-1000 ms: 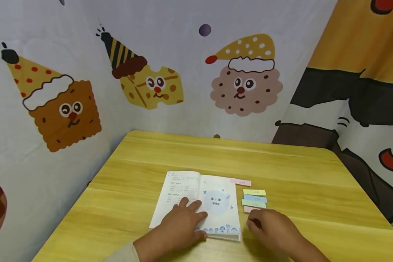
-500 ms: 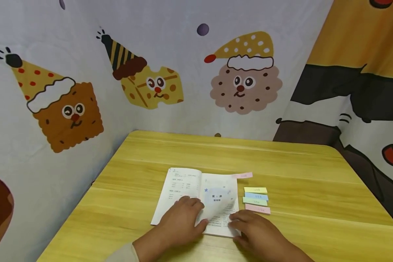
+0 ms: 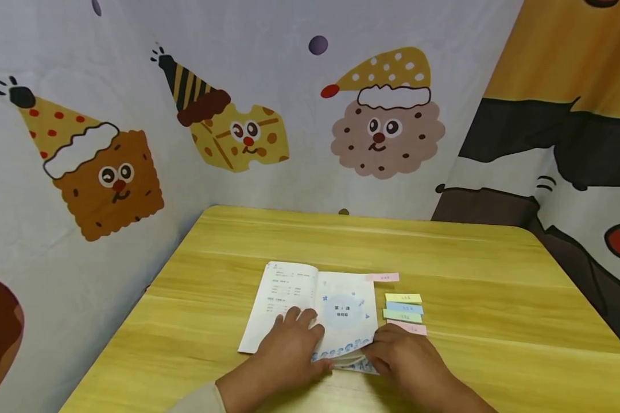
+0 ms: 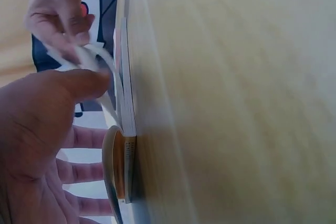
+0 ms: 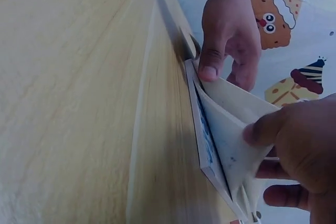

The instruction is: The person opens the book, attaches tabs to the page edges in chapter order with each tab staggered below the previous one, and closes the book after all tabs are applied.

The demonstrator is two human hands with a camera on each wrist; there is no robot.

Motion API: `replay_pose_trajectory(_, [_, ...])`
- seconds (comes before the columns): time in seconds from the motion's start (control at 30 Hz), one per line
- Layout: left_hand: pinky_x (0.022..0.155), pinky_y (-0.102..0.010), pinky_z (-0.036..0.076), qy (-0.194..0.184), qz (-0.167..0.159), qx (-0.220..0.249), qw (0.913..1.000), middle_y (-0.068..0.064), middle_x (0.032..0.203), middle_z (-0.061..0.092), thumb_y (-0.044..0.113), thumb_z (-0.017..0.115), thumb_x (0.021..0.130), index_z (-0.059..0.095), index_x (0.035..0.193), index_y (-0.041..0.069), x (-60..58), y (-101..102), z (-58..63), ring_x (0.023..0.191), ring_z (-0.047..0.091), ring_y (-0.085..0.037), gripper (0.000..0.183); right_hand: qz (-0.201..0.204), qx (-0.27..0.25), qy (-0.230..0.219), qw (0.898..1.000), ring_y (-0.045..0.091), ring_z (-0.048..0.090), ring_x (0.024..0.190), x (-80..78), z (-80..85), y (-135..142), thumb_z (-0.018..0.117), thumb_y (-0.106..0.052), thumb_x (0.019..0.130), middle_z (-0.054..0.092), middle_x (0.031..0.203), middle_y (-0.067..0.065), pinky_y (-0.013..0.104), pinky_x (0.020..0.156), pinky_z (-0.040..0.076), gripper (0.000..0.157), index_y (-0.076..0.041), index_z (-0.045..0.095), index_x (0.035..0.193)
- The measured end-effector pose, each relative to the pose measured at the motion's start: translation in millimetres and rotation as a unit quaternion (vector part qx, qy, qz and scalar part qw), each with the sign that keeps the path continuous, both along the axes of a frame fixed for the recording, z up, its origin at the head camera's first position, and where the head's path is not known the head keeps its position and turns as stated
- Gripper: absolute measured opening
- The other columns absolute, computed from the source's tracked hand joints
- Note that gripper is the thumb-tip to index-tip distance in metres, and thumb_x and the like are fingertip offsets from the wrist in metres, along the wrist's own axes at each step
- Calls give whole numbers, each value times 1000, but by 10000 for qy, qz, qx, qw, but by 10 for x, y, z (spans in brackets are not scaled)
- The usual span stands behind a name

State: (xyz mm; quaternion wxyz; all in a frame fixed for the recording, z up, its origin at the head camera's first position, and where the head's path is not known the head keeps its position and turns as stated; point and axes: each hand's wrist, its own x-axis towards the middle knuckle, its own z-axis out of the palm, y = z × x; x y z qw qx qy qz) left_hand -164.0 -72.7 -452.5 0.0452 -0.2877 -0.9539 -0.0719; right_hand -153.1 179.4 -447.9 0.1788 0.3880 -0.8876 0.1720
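An open book [image 3: 341, 287] lies on the table, its right page printed with a pale blue circle. My left hand [image 3: 291, 350] rests across the lower middle of it, fingers extended over the left page and thumb by the bottom edge. At the lower right corner my right hand [image 3: 410, 358] pinches several lifted pages [image 5: 228, 121] between thumb and fingers. In the right wrist view these pages bow up from the ones beneath. A pink paper tab [image 3: 386, 277] sticks out past the book's upper right edge.
Right of the book lie a yellow strip [image 3: 404, 298], a blue strip [image 3: 404, 308], a green strip [image 3: 403, 316] and another pink strip [image 3: 415, 328], partly behind the right hand. The wooden table [image 3: 470, 275] meets a cartoon-printed cloth [image 3: 299, 189] at the back.
My right hand has moved left from beside the paper strips to the book's corner. A page there curled up half a second ago; now a thicker bunch is lifted. The left hand stays on the book.
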Motion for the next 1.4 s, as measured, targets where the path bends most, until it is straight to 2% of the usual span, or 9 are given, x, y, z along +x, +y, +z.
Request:
replay_pose_trajectory(0.13, [81, -56, 42, 153, 89, 134, 9998, -6, 118, 55, 46, 60, 83, 63, 101, 15, -17, 3, 20, 109, 48, -32, 36, -219, -551, 261, 9979, 6, 55, 94, -18, 44, -18, 76, -23, 78, 58, 108, -11, 24, 66, 49, 29, -20, 70, 106])
replay_pose_trajectory(0.27, [82, -49, 45, 311, 464, 558, 9969, -6, 112, 61, 39, 57, 86, 48, 132, 7, -36, 12, 21, 103, 54, -27, 56, -603, -829, 143, 9946, 12, 56, 97, -12, 60, -13, 76, -29, 77, 51, 120, -4, 30, 69, 50, 43, -16, 59, 114])
replay_pose_trajectory(0.43, [68, -38, 51, 994, 1144, 1339, 9793, -18, 124, 52, 40, 66, 83, 5, 151, 11, -35, -4, 45, 106, 54, -30, 96, -315, 296, -549, 9976, 10, 55, 102, -22, -18, -7, 77, -37, 76, 58, 109, -11, 34, 82, 48, 28, -20, 68, 97])
replay_pose_trajectory(0.57, [94, -54, 38, 1682, 1312, 696, 9745, -27, 149, 14, 21, 72, 73, 12, 152, 23, -34, -70, 93, 131, 22, -47, 99, -252, 871, -1083, 9900, 13, 54, 106, -19, -71, -21, 74, -37, 78, 60, 112, -8, 37, 88, 45, 27, -19, 71, 98])
replay_pose_trajectory(0.7, [102, -66, 0, 1276, 552, -672, 9880, -13, 156, -1, 12, 73, 72, 44, 140, 36, -20, -122, 157, 138, -8, -43, 77, -171, 842, -791, 9932, 12, 56, 102, -32, -66, -29, 71, -28, 80, 62, 107, -7, 35, 85, 47, 16, -19, 73, 93])
replay_pose_trajectory(0.87, [109, -47, 16, 903, -639, -1287, 9855, 2, 142, 43, 16, 67, 80, 69, 105, 23, 9, -129, 163, 137, 22, -33, 25, -163, 786, -478, 9956, 9, 59, 96, -46, -51, -40, 69, -13, 76, 65, 101, -9, 30, 79, 49, 13, -18, 73, 88])
replay_pose_trajectory(1.03, [103, -45, 30, 748, -233, -853, 9933, -1, 111, 63, 29, 59, 85, 67, 95, 12, 39, -84, 168, 117, 47, -31, 21, -321, 885, -636, 9935, 10, 61, 95, -47, -34, -59, 72, -13, 77, 67, 100, -8, 30, 80, 49, 16, -18, 73, 93])
replay_pose_trajectory(1.17, [94, -41, 38, 294, 36, -582, 9979, -3, 93, 56, 61, 51, 86, 64, 97, 10, 42, -20, 144, 97, 49, -25, 54, -553, 930, -671, 9919, 6, 60, 90, -43, -26, -69, 73, -16, 78, 65, 92, -13, 29, 74, 50, 14, -21, 72, 91])
replay_pose_trajectory(1.4, [98, -48, 32, 125, 130, -751, 9970, -8, 101, 49, 80, 48, 72, 62, 107, 11, 26, 42, 84, 104, 44, -29, 79, -775, 818, -876, 9898, -2, 50, 66, -31, 14, -100, 71, -18, 80, 59, 77, -19, 23, 55, 43, 8, -23, 71, 85])
